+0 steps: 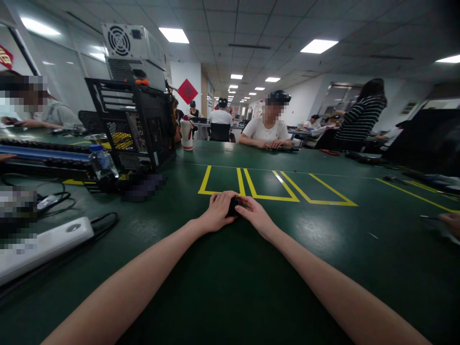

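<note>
Two hands on a small black thing

The small black thing [233,206] is in the middle of the picture, between the two hands. It sits at the fingers of the left hand [217,212], on that hand's right side. The left hand is bent around it, with its fingers over the top and its thumb low down. The right hand [253,213] pinches it from the other side with its thumb and fingers. The hands hide much of it, so I can't tell what it is.

Both hands are low over the green tabletop [230,287], just beside the yellow tape lines [276,198]. A black computer case [138,122] stands at the upper left. A white power strip [50,244] lies at the lower left.
</note>
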Demonstrator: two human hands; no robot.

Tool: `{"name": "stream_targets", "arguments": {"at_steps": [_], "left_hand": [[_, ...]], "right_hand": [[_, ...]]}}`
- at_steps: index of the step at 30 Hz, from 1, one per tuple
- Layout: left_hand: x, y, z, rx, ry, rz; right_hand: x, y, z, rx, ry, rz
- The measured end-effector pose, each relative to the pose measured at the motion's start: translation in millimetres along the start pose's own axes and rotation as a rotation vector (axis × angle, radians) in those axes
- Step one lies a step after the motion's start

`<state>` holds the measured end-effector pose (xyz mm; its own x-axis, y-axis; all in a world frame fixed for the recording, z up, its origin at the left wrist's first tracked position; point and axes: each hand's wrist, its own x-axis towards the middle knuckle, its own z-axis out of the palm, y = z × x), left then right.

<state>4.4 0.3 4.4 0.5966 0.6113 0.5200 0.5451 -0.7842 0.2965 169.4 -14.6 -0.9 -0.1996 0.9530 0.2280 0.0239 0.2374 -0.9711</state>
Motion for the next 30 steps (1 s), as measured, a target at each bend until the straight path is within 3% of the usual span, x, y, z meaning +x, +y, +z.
{"name": "stream_targets", "arguments": {"at_steps": [4,11,19,24,30], "left_hand": [[-0.3,0.0,0.3,0.0,0.001,0.002],[-0.6,-1.3,2.2,0.019,0.002,0.002],[-2.2,-3.1,4.6,0.027,0.018,0.0],[-2.2,-3.8,4.3,0.023,0.024,0.01],[-2.0,-3.2,3.1,0.019,0.009,0.005]], "right_hand": [[-1.5,-1.5,-0.7,0.071,-0.067,-0.023],[-1.1,-1.1,2.6,0.032,0.011,-0.035],[-1.7,1.2,1.3,0.085,-0.064,-0.066],[-1.5,0.2,3.6,0.042,0.003,-0.051],[-0.5,2.8,3.1,0.02,-0.007,-0.036]]}}
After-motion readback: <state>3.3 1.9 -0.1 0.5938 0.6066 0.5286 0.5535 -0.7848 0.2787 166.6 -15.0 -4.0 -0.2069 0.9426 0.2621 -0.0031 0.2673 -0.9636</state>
